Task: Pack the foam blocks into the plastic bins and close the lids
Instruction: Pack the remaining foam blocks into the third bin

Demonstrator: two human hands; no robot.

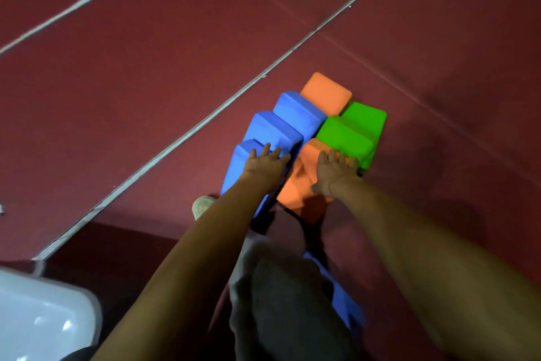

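The place looks like a gym or an indoor play hall, not a home. The dark red padded floor is made of large mats, and their seams show as faint straight lines. Two pale grey stripes run diagonally over it, like tape or court markings. Large soft foam blocks in blue, orange and bright green lie together on the floor. A translucent white plastic bin stands at the lower left corner.

Dark red floor (white lines cross it); foam blocks clustered; pale bin lower left
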